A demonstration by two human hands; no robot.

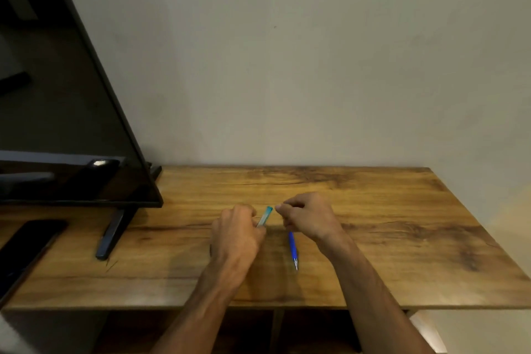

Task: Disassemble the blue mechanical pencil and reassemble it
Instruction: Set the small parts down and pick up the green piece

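My left hand (pixel 238 231) is closed around a light blue, translucent pencil barrel (pixel 265 216) whose upper end sticks out toward the right. My right hand (pixel 309 217) hovers just right of that end, thumb and forefinger pinched together; whether a small part sits between them is too small to tell. Under my right wrist a darker blue pen-like piece (pixel 293 250) with a metal tip lies on the wooden table (pixel 402 238), tip pointing toward me.
A black monitor (pixel 63 112) on a stand (pixel 110 236) fills the left side. A dark phone (pixel 27 244) lies flat at the far left. A plain wall rises behind the table. The table's front edge runs below my forearms.
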